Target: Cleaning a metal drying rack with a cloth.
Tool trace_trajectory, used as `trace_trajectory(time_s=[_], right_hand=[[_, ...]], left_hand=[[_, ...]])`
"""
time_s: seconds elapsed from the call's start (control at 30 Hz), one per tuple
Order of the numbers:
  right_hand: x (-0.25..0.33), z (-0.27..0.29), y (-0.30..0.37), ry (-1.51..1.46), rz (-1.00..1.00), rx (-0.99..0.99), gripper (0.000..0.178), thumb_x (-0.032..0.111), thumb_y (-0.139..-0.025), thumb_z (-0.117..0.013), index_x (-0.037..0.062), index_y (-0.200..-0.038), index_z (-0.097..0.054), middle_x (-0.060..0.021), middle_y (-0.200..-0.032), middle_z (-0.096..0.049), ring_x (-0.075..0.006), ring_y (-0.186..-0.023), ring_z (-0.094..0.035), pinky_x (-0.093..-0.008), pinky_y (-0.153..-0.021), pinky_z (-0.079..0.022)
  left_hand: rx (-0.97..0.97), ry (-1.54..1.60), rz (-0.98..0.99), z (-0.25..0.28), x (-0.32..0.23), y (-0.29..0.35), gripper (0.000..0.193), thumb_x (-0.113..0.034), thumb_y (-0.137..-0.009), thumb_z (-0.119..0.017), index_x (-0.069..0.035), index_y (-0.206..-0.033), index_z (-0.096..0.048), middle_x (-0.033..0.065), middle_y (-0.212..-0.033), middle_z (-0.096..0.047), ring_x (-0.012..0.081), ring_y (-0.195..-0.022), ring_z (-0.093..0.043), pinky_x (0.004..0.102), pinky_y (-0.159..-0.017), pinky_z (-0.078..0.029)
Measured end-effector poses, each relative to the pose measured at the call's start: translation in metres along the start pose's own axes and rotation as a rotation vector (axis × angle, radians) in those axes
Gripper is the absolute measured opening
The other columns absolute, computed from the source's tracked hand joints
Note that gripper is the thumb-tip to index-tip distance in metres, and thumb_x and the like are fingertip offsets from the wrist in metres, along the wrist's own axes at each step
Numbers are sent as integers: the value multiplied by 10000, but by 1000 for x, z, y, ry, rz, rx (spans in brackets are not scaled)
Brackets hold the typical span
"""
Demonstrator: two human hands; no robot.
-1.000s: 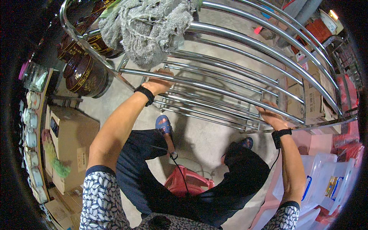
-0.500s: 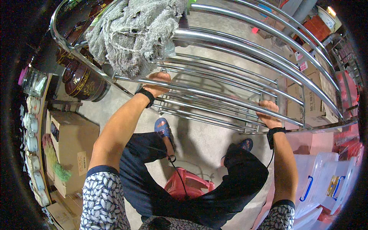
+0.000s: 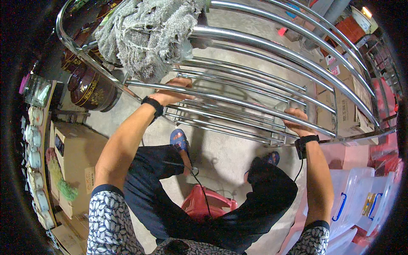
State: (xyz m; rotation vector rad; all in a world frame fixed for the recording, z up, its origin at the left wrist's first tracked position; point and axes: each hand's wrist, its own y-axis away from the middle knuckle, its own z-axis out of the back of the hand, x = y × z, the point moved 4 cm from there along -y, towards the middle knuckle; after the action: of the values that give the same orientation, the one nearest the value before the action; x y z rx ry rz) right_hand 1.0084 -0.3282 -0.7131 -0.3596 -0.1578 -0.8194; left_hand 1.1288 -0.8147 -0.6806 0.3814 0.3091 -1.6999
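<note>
A shiny metal tube rack (image 3: 255, 38) with several long curved bars stands in front of me, above the floor. My left hand (image 3: 172, 92) is closed around its nearest bar toward the left, partly hidden by the bar. Farther right, my right hand (image 3: 296, 120) grips the same side of the rack near the corner, its fingers mostly behind the metal. A ragged grey cloth (image 3: 148, 38) is draped over the rack's upper left, just above my left hand. Lower bars of the rack show between my hands. Black bands circle both wrists.
A red plastic stool (image 3: 204, 204) stands between my legs. Cardboard boxes (image 3: 78, 157) and a shelf of jars (image 3: 35, 136) line the left, with dark glazed pots (image 3: 93, 87) behind. Clear plastic bins (image 3: 357, 199) stand at right, below more cardboard boxes (image 3: 352, 102).
The rack's near bars have shifted slightly up in view. My left wrist has moved a little left, and my right hand has moved slightly up with the bar.
</note>
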Motion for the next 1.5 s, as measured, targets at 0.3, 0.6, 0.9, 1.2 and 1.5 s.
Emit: trace_trajectory(time_s=[0.3, 0.6, 0.9, 1.2, 1.5], right_hand=[[27, -5, 11, -29, -9, -62, 231, 191, -776, -689, 164, -1005, -707, -87, -1033, -697, -320, -1003, -656, -439, -859, -538], [-11, -15, -3, -724, -143, 89, 174, 118, -829, -718, 62, -993, -704, -6, -728, -588, -115, -559, -549, -279, -476, -436], [-124, -60, 36, -487, 128, 230, 253, 250, -936, -551, 114, -727, -510, -23, -692, -515, -122, -591, -451, -284, -603, -439], [43, 43, 0, 24, -160, 107, 410, 389, -889, -634, 132, -1209, -642, -104, -1210, -666, -280, -1181, -595, -387, -996, -463], [131, 158, 101, -500, -169, -29, 205, 131, -940, -611, 9, -1097, -662, -95, -973, -693, -162, -879, -637, -313, -764, -510]], left_hand=[[10, 206, -86, 8, -10, 1, 224, -197, -927, -622, 22, -963, -653, 108, -810, -652, 206, -801, -595, 351, -739, -469], [389, 590, 110, 11, -8, -16, 302, -326, -938, -656, -29, -962, -706, 29, -792, -626, 139, -799, -567, 309, -750, -447], [407, 681, 83, -14, 22, -30, 269, -294, -963, -628, -71, -1076, -727, -4, -976, -708, 130, -863, -623, 298, -792, -510], [-59, -140, -184, 62, -107, 82, 281, -231, -936, -590, -1, -1078, -667, 184, -971, -690, 350, -957, -658, 474, -812, -518], [-638, -18, -78, 263, -257, 134, 291, -267, -959, -614, 6, -1018, -694, 165, -910, -652, 285, -827, -627, 365, -753, -490]])
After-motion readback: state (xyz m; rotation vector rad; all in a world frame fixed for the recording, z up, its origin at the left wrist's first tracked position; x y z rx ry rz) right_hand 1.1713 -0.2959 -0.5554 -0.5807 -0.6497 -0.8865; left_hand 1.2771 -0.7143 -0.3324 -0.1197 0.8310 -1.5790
